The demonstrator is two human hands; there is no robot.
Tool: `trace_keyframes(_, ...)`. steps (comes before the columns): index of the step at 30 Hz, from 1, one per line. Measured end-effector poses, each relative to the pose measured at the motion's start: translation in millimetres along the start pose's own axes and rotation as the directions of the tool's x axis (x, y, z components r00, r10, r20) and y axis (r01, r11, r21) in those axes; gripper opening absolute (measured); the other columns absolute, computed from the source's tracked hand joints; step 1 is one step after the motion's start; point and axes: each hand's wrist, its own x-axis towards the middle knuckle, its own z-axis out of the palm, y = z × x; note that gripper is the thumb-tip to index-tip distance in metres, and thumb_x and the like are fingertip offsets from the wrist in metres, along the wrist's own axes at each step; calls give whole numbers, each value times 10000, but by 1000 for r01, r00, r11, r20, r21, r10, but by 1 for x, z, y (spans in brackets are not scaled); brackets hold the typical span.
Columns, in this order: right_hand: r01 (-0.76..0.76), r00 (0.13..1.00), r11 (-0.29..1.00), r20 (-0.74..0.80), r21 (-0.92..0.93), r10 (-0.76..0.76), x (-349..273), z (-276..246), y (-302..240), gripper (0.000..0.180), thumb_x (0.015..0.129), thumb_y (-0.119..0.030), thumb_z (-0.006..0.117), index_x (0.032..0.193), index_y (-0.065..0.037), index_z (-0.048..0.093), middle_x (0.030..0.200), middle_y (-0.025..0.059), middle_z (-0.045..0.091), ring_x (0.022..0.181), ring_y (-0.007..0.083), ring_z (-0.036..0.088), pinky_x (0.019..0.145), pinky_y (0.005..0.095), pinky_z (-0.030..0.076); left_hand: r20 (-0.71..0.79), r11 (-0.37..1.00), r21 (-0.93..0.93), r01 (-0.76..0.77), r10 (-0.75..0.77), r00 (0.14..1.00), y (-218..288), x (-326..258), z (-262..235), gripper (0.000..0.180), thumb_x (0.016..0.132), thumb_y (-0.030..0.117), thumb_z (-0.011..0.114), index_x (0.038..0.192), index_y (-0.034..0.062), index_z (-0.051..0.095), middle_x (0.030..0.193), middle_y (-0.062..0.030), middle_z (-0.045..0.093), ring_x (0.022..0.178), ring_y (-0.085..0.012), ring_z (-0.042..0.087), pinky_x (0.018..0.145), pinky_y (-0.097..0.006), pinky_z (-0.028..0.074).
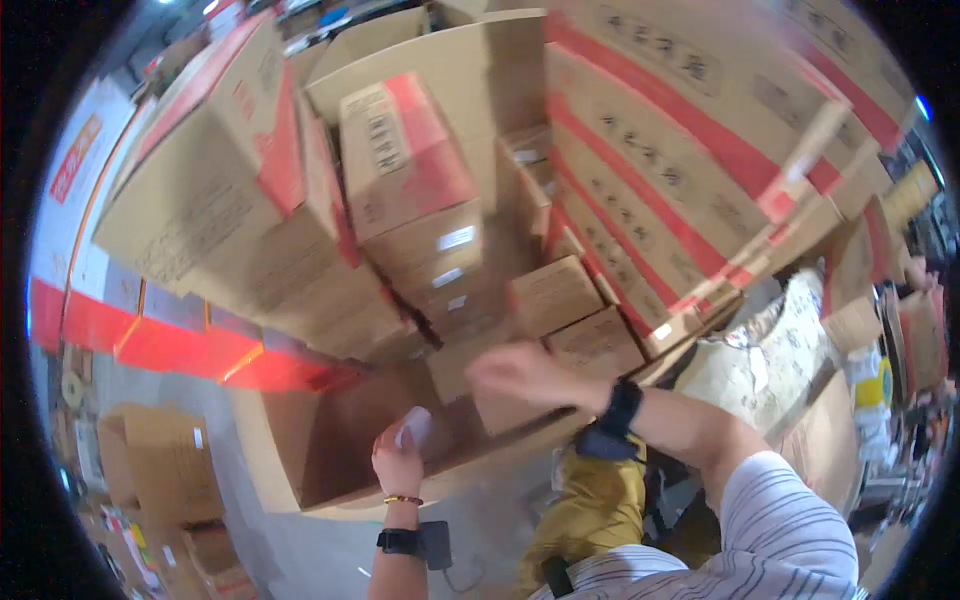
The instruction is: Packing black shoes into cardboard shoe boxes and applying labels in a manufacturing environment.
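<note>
Left hand (398,462), at lower centre-left of the frame, is seen closed around a small pale object (415,426), held just above the open box (300,440) that lies below the middle of the picture; what the object is cannot be told, as it is blurred. That box is seen with its flaps up and its inside mostly bare and brown, so the filling is judged to be at an early stage, with only the one object about to be brought to it. To the far left, a smaller opened box (165,465) is seen on the floor, apart from the hands. Above, across the upper left and upper centre, closed cartons with red bands (400,160) are stacked high and appear untouched. Right hand (520,375), just right of centre, is blurred by motion and is stretched toward the small plain cartons (560,300) near the middle of the stack; whether its fingers are open or shut cannot be told, and nothing is seen gripped in it. At upper right, large red-striped cartons (680,150) lean over the scene, sealed and in place.
</note>
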Motion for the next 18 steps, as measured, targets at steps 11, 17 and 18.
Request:
trace_keyframes(11,35,858,951,-478,-308,-187,-283,-48,-59,243,858,-148,617,1090,-75,621,869,110,656,810,220,647,724,323,519,64,400,-915,-46,258,964,186,-64,18,342,911,92,525,1221,-47,479,1149,-136,561,1030,-206,549,899,-324,442)
trace_keyframes(17,-98,438,994,-899,-48,0,-367,-33,-91,241,880,-107,591,1110,-38,563,865,128,647,784,206,649,703,325,513,385,120,-897,425,685,619,341,-183,57,449,946,109,455,1355,-24,328,1211,-160,526,1095,-226,529,968,-375,395)
trace_keyframes(18,-96,385,992,-922,-79,-36,-384,-30,-85,226,883,-107,587,1095,-32,563,884,136,638,809,204,642,716,326,507,407,162,-890,426,702,584,351,-200,61,469,946,102,448,1372,-24,298,1233,-167,506,1134,-231,499,993,-378,366)
